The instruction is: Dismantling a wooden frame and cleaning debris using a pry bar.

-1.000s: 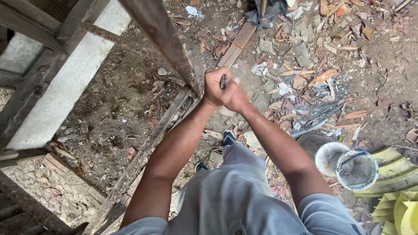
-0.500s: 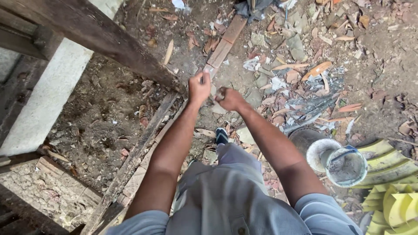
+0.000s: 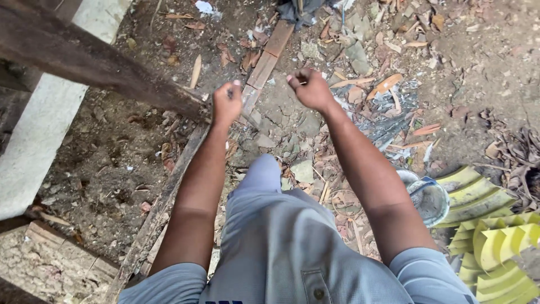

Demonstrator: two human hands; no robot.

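My left hand (image 3: 227,103) is a closed fist right at the end of a dark weathered wooden beam (image 3: 95,62) that slants in from the upper left. A thin dark rod seems to sit in the fist, with only a dark tip showing at its top. My right hand (image 3: 308,88) is a loose fist held in the air, apart from the left, and nothing shows in it. Both hands hang above dirt ground. My grey trousers (image 3: 281,236) fill the lower middle.
A long rough plank (image 3: 169,191) lies on the ground under my left arm, and a shorter board (image 3: 268,52) lies ahead. A bucket of grey mortar (image 3: 432,198) and yellow ridged sheets (image 3: 495,236) sit at the right. A white concrete ledge (image 3: 39,141) runs along the left. Tile shards (image 3: 388,84) litter the ground.
My hands were clasped together on a thin dark rod at the beam's end; they have come apart, the right one swinging out to the right. The view has tilted down.
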